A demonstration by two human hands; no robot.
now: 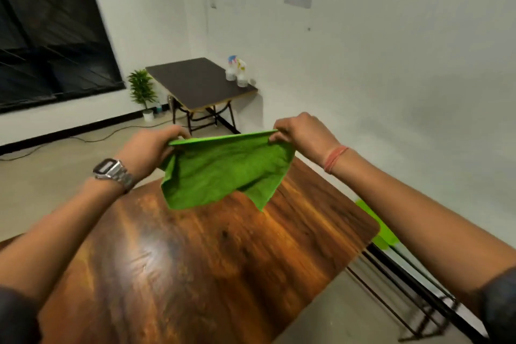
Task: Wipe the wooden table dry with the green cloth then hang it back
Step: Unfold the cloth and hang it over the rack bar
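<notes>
I hold the green cloth (226, 170) stretched out in the air above the far end of the wooden table (212, 265). My left hand (152, 148), with a metal watch on its wrist, pinches the cloth's upper left corner. My right hand (303, 132), with a red thread on its wrist, pinches the upper right corner. The cloth's top edge is pulled taut between the two hands and the rest hangs down loose, clear of the tabletop. The glossy tabletop shows a bright glare patch near its middle.
A black metal rack (418, 296) stands to the right of the table by the wall, with another green cloth (382, 229) draped on it. Farther back stand a dark folding table (195, 84) with two spray bottles (236, 71) and a potted plant (142, 92). A cable runs along the floor.
</notes>
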